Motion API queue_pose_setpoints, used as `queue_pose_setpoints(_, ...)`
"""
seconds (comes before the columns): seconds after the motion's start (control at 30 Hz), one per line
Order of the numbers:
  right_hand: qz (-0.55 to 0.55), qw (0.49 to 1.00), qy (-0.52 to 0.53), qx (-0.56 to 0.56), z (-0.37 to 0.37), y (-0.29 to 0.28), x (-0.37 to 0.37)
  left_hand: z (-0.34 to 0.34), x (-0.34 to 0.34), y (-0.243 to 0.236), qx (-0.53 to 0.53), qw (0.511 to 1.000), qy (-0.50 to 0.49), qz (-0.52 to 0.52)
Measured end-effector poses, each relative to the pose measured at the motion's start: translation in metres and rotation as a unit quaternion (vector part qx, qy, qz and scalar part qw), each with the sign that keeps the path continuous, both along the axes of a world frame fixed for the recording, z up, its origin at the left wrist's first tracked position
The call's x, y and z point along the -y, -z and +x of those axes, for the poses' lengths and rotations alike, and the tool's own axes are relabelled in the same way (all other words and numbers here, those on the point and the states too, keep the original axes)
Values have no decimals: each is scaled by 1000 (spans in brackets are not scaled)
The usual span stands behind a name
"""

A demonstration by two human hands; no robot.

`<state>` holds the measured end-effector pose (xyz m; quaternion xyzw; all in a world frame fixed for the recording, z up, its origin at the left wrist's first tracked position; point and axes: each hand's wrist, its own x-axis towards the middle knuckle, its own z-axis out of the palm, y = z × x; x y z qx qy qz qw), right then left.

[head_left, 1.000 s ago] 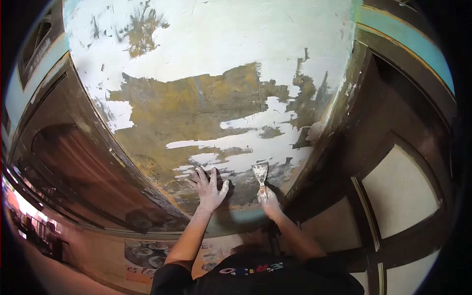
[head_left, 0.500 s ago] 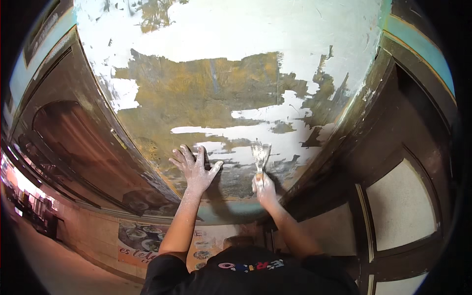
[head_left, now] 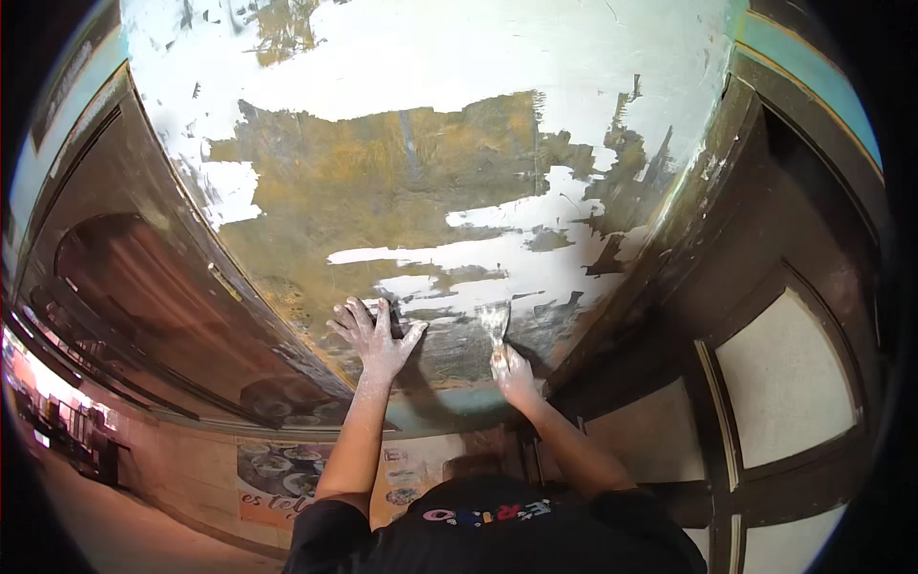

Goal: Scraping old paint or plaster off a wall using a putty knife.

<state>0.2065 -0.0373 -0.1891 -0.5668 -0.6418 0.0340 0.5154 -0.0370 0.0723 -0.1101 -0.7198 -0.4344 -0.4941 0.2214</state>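
Scraper (head_left: 494,323) sits a little nearer and slightly left on the wall (head_left: 402,57) than half a second ago. Blade now at the near fringe of the white streaks (head_left: 459,256), where white breaks up into dark grey; handle points back toward the person. Reads as a short stroke, with the work centred on this low strip, right of middle. Cannot tell whether the blade edge presses or only skims.

Right hand (head_left: 514,373): fingers curled snugly round the scraper handle, no gap visible. Left hand (head_left: 373,344): holds nothing; fingers fanned wide and laid against the wall, left of the scraper and well apart from it. Looks like a brace. Both hands dusted white.

Surface: white coat across the far part, ragged edges. Large brown patch (head_left: 373,182) in the middle, mottled ochre and olive. Smaller brown patch (head_left: 285,31) far left. Dark ragged marks along the right side.

Room: dark wooden frame (head_left: 191,225) on the left beside a reddish panel (head_left: 134,263); dark door (head_left: 717,421) with pale insets on the right. Blue-green band (head_left: 445,407) under the wall's near edge. Food poster (head_left: 277,474) low and near, left of the person's black shirt (head_left: 478,536). Bright gap far left, dark furniture (head_left: 86,445) beside it, too small to make out.
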Motion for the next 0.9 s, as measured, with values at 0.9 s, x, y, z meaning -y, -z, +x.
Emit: queue_pose_setpoints(0.9,-202,952,-82,-218,-78,-52,-8,-16,8,-5,-112,954,-109,-256)
